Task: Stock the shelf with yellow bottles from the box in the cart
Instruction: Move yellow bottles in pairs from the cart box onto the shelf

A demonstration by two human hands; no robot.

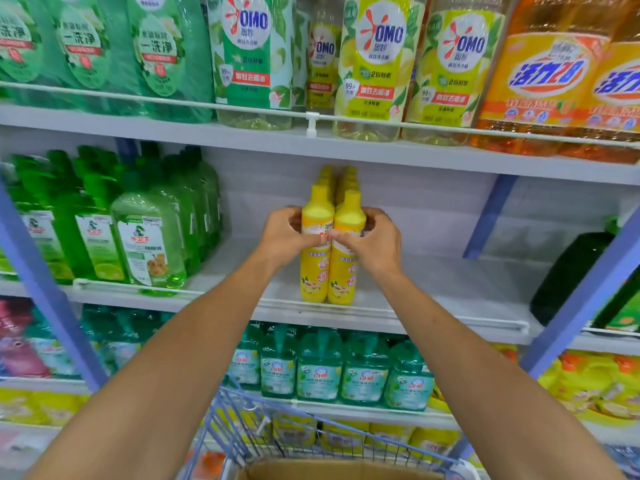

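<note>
On the mid shelf (433, 289), frame center, your L hand (284, 237) is clamped on the left yellow bottle (313, 275) and your R hand (375, 245) on the right yellow bottle (341, 282), fingers curled round each. Both stand upright, touching side by side, near the front rail. More yellow caps sit behind at 12. Green bottles (149, 244) at 9. Cart (235, 420) w/ box (332, 471) at 6.

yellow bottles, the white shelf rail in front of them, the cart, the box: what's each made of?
The yellow bottles look like opaque plastic, smooth and semi-gloss, with moulded caps and printed labels. The shelf rail is a thin white rod, probably coated metal wire, possibly plastic. The cart is blue coated wire mesh, likely steel. The box is matte brown cardboard.
</note>
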